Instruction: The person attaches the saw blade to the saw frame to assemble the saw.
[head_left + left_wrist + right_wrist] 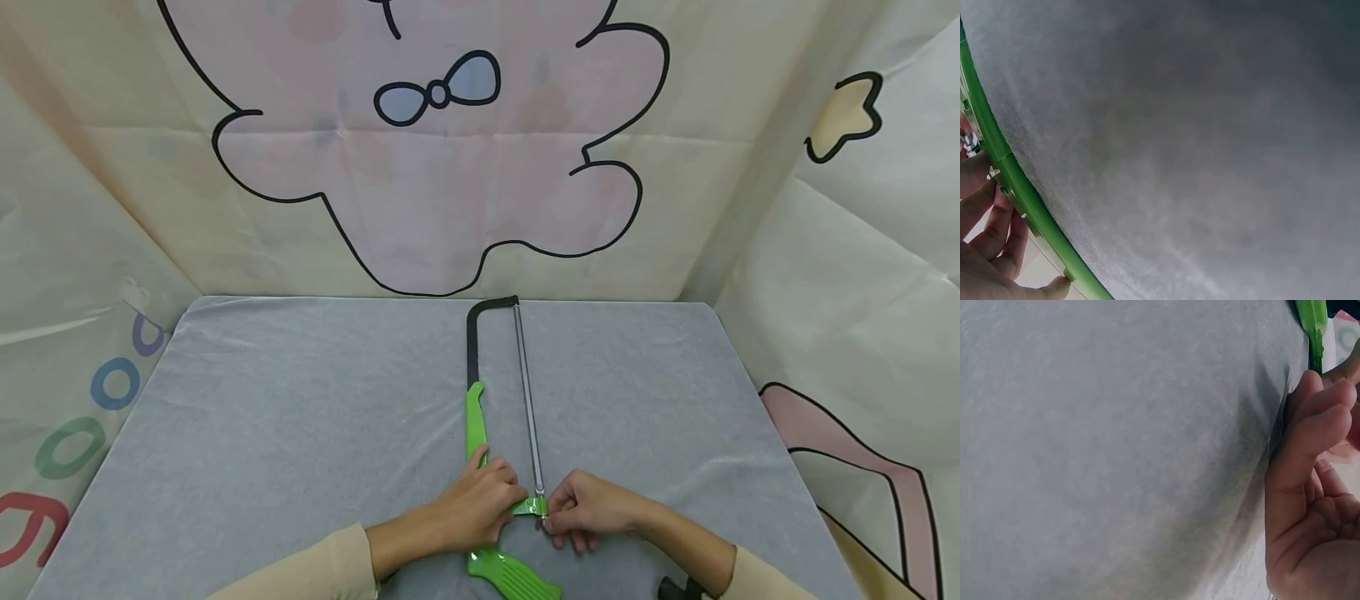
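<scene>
A hacksaw (475, 417) lies flat, its black bow at the far end and its green handle (517, 577) toward me. The thin metal blade (528, 400) runs along its right side. My left hand (480, 504) grips the green frame near the blade's near end, thumb and fingers about it; the left wrist view shows the green bar (1041, 212) beside those fingers. At the green blade holder (532, 506), my right hand (592, 508) pinches the small metal wing nut (541, 523) between thumb and forefinger. Its grip is mostly hidden in the right wrist view.
A grey cloth (315, 417) covers the table under the saw. A black object (678, 589) sits at the front edge by the right sleeve. Printed fabric walls (450, 192) stand behind the table and at both sides.
</scene>
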`<state>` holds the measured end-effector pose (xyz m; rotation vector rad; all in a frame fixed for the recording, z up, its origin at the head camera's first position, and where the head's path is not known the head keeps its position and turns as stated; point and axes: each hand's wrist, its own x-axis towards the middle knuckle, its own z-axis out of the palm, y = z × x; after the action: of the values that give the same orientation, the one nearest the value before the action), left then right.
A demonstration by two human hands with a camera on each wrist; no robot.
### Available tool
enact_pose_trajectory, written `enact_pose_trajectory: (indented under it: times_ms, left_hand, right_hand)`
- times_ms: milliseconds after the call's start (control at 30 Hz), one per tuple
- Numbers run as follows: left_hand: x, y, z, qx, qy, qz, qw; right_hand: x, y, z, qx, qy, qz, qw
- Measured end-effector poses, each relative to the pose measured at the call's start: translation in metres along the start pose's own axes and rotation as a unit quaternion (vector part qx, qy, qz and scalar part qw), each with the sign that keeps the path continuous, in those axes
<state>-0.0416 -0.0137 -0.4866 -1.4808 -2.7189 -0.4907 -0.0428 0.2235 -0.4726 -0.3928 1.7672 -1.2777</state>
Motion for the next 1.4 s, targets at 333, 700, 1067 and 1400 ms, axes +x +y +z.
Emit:
enact_pose_trajectory:
  times_ms: [333, 700, 1067, 1400]
  left_hand:
    - [0.000, 0.000, -0.001, 0.000, -0.002, 0.003, 1.0000]
    - [-0.001, -0.001, -0.002, -0.017, -0.007, 0.002, 0.9998]
    - [-0.001, 0.000, 0.000, -0.006, 0.003, 0.004, 1.0000]
    - [0.000, 0.000, 0.000, -0.003, 0.002, 0.003, 1.0000]
  right_hand:
    - [0.000, 0.002, -0.002, -0.003, -0.004, -0.014, 1.000]
    - [-0.002, -0.014, 0.013, -0.203, 0.131, -0.046, 0.969]
    - [0.000, -0.023, 0.029, -0.310, 0.204, -0.045, 0.928]
    - [0.003, -0.021, 0.031, -0.316, 0.219, -0.031, 0.923]
